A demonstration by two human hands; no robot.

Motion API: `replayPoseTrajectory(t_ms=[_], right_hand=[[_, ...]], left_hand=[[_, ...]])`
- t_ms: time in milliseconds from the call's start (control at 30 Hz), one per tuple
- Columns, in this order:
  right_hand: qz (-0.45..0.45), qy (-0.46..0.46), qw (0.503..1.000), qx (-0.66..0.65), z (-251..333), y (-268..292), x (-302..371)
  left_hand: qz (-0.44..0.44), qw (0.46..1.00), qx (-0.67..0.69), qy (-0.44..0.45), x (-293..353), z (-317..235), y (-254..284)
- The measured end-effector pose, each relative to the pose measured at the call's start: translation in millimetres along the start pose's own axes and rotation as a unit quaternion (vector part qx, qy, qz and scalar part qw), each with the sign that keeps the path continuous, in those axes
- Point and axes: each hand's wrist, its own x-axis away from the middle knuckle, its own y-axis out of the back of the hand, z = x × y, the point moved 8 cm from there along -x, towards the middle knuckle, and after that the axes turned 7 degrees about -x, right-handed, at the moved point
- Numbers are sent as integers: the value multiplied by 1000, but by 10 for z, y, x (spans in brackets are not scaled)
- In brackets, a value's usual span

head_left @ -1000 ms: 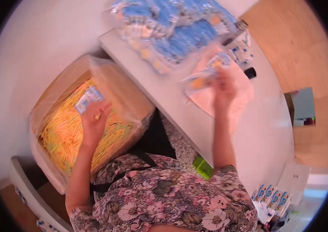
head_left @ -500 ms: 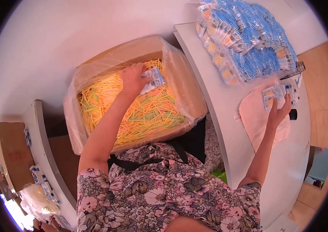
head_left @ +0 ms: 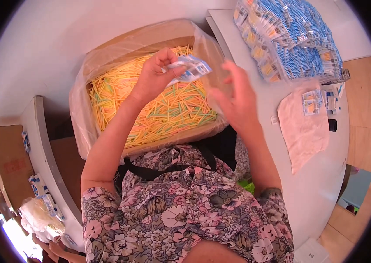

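Left hand (head_left: pixel 152 79) fingers pinch a small packet (head_left: pixel 189 70) above the box of yellow sticks (head_left: pixel 150 109).

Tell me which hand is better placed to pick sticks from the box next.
Right, probably. The right hand is open and empty above the box of yellow sticks; the left hand is already pinching a small blue-and-white packet.

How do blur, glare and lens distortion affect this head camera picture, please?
Head view: the right hand is smeared by motion blur, while the left hand and the small packet it holds stay fairly sharp; the plastic liner of the box of yellow sticks catches soft sheen; the white table edge bows from fisheye distortion; the lower left corner is overexposed.
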Motion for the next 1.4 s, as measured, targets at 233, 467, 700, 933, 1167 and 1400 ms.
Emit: replayPoseTrajectory(t_ms=[233,467,700,933,1167,1400], right_hand=[[182,-133,949,-220,-80,-870,-99],[434,142,886,77,164,-1571,547],[476,283,819,147,558,-2020,736],[506,295,797,151,679,-2221,694],[492,330,787,174,876,-2628,914],[514,373,749,188,916,-2685,1023]], left_hand=[[63,995,38,65,453,-134,230],[-79,989,-61,107,978,112,1146],[-127,984,0,122,1331,322,1356],[-219,966,52,130,1565,479,1520],[-274,944,127,130,1624,528,1610],[-242,956,103,129,1606,594,1574]])
